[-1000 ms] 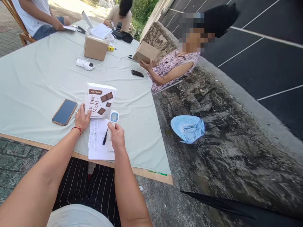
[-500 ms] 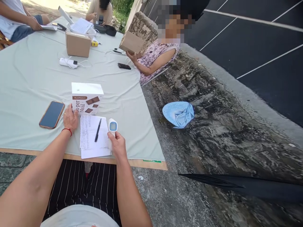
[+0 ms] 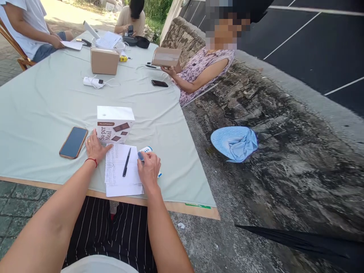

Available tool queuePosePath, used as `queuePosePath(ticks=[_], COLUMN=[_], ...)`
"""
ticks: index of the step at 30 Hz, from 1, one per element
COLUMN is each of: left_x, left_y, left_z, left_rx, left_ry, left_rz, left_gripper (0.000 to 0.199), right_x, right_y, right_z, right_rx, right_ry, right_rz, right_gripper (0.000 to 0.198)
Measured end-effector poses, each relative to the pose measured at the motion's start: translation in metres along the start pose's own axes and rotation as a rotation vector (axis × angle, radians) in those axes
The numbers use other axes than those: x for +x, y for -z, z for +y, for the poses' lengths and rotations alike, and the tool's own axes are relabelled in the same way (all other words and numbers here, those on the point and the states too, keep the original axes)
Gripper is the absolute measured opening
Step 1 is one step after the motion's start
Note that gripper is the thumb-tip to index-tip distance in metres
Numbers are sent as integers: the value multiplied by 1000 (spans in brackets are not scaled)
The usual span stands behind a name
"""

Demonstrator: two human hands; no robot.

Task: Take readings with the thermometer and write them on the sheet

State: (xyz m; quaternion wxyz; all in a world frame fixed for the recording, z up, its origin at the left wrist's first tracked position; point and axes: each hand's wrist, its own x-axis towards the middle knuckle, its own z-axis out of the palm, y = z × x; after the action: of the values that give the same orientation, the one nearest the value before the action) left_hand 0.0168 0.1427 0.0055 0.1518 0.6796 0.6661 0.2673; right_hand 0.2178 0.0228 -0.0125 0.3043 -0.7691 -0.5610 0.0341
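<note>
My left hand rests open on the cloth, thumb spread, fingers touching the lower left of a white box with chocolate-bar pictures. My right hand is closed around a white and blue infrared thermometer, tilted over the right edge of the papers. Its far end shows beyond my fingers, and my palm hides its middle. Between my hands, a black pen lies on a stack of printed papers. A phone with a brown edge lies left of my left hand.
A cardboard box, a white corded device and a dark phone sit farther up the table. On the right, a person holds a cardboard box. A blue hat lies on the stone ledge.
My right hand has turned the thermometer, so its screen no longer faces me and its buttoned side shows. My left thumb has spread toward the papers. The person's box has tilted flatter.
</note>
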Motion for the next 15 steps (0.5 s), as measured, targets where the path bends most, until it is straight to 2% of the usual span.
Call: queuePosePath(ticks=[2, 5, 9, 12, 15], left_x=[-1, -2, -7, -9, -10], left_y=[-1, -1, -3, -5, -7], left_z=[1, 2, 5, 8, 8], left_rx=[3, 14, 15, 7, -14], left_ry=[-1, 12, 1, 11, 17], left_rz=[-9, -30, -57, -71, -84], left_gripper=[115, 120, 122, 123, 123], right_x=[2, 8, 16, 14, 6], right_y=[-8, -17, -13, -5, 0], right_z=[-8, -13, -3, 3, -4], right_rx=[60, 50, 58, 167, 411], right_ry=[108, 136, 224, 275, 194], right_rz=[-125, -293, -385, -366, -190], right_gripper=[40, 47, 36, 22, 8])
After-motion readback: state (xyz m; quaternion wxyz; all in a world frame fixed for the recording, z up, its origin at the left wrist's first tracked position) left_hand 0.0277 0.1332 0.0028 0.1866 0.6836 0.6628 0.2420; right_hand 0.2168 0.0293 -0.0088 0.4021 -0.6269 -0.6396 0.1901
